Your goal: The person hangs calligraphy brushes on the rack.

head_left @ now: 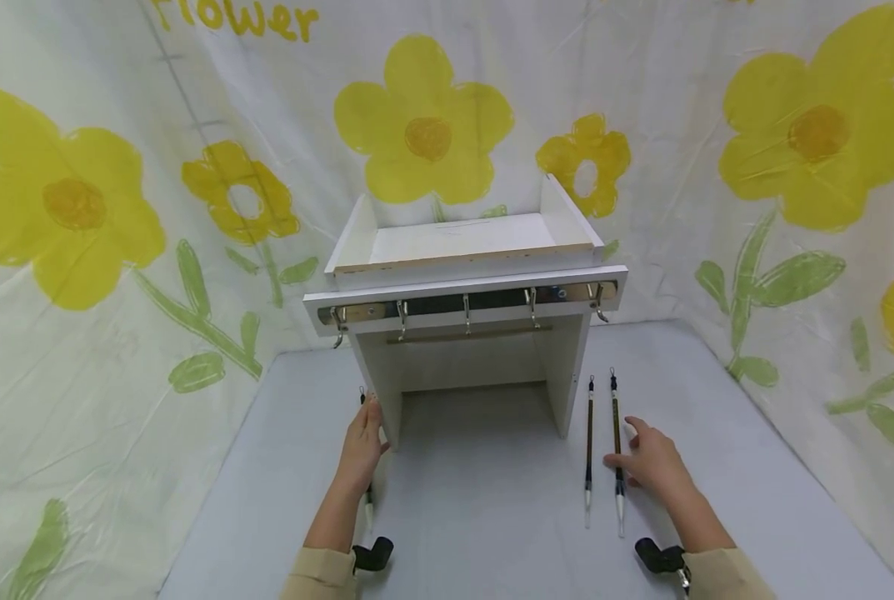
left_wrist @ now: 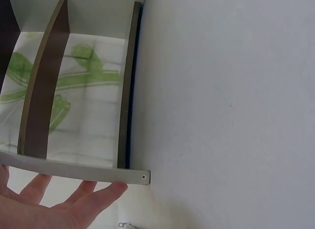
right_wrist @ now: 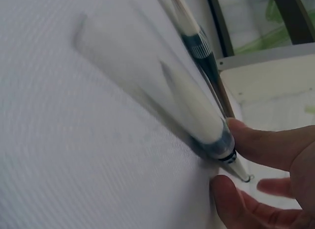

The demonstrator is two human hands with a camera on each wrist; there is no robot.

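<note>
In the head view my left hand rests against the outer left side of a white wooden shelf unit with a row of metal hooks. Its fingertips touch the edge of the side panel in the left wrist view. Partly hidden behind that hand lies a writing brush. My right hand is at the outer right writing brush, thumb on one side and forefinger on the other. A gap shows between forefinger and brush in the right wrist view. Left of it lies another writing brush.
The shelf unit stands on a pale grey table, its upper tray open at the top. Metal hooks jut from its front rail. A white cloth with painted yellow flowers hangs around the table.
</note>
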